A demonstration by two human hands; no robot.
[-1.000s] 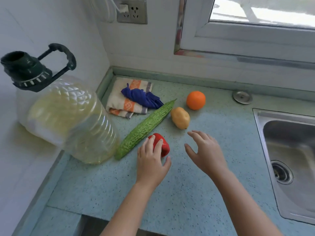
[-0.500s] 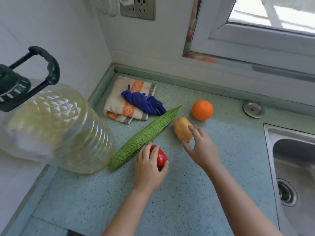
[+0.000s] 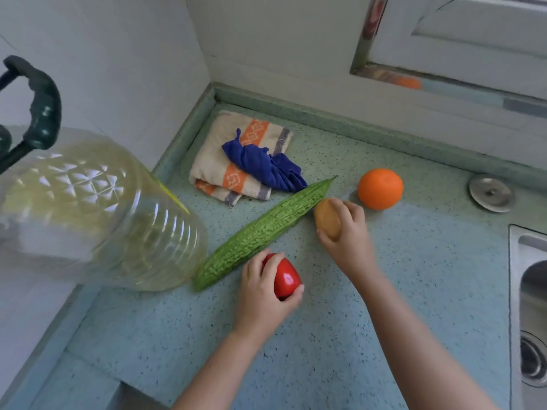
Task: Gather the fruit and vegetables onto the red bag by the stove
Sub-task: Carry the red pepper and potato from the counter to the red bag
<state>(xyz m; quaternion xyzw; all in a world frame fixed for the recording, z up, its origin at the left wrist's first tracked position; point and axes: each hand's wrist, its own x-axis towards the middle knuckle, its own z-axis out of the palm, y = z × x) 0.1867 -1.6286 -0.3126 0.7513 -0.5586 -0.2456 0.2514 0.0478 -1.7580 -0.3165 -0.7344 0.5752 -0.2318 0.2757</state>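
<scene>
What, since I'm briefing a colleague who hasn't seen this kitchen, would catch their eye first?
Two hands at work on the countertop: the left hand grips a red pepper, the right hand holds a potato. Beside them a long green bitter gourd lies diagonally, with an orange further right toward the wall. A big clear oil jug fills the left side.

I am reading no legible text, label, brand or number; the woven orange-band motifs on the towel point(image 3: 211, 168), beyond my left hand point(image 3: 260, 294), are not resolving into characters.
</scene>
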